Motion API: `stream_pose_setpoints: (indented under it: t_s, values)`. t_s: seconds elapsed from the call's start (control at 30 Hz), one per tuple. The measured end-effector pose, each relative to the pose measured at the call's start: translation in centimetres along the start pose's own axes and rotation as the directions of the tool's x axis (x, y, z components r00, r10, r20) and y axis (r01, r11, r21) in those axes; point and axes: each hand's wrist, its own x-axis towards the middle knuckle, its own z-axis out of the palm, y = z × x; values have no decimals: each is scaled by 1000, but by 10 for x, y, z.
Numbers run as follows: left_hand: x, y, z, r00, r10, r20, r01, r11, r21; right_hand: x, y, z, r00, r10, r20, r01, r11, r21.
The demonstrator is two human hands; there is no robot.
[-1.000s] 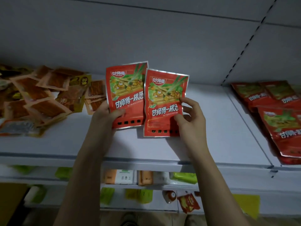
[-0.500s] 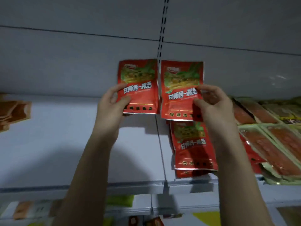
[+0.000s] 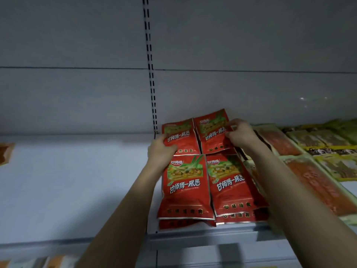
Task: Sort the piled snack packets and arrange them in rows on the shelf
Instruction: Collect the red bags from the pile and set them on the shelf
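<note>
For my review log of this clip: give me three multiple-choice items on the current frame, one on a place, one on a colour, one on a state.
1. Where are the two held packets? A behind the front pair; B on the floor; C on the left pile.
2. Main colour of those packets? A blue; B red; C white.
3. What is the left hand doing? A hanging idle; B gripping a packet; C pressing the wall.

A: left packet and right packet sit behind the front pair.
B: their faces are red.
B: left hand curls round one; right hand pinches the other.

Those red snack packets (image 3: 185, 182) are shiny crinkly plastic film with silvery foil-looking edges; the shelf (image 3: 77, 190) looks like smooth, matt white painted metal.
</note>
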Motion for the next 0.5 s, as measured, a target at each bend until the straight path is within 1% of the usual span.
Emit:
stream_pose_setpoints:
  t_s: [0.07,0.1,0.17,0.2,0.27,0.3,0.37,0.43,0.5]
  values:
    - [5,-2,5,999,21,-44,-6,951,308,1,3,0,998,-56,42,65,965,-256]
    - [6,-2,7,998,8,-56,13,931,364,1,3,0,994,-79,76,100,935,-341]
    - [8,-2,8,999,7,-34,5,941,338,1,2,1,987,-76,138,128,898,-420]
    - [12,-4,8,1000,22,-10,-18,946,323,1,-1,1,988,-88,126,137,879,-456]
    - [17,-9,5,998,67,5,-65,948,312,3,-11,1,980,-196,43,190,840,-508]
    - [16,-7,1,996,85,-9,-78,944,321,3,-20,3,965,-260,9,231,840,-492]
    - [9,7,-15,991,114,-63,-85,934,348,-2,-46,11,939,-344,9,323,874,-362]
    - [3,12,-39,984,128,-123,-69,914,400,-9,-77,30,914,-392,106,406,884,-234]
    - [-4,7,-67,976,141,-169,-38,865,501,-22,-106,61,868,-436,238,474,869,-139]
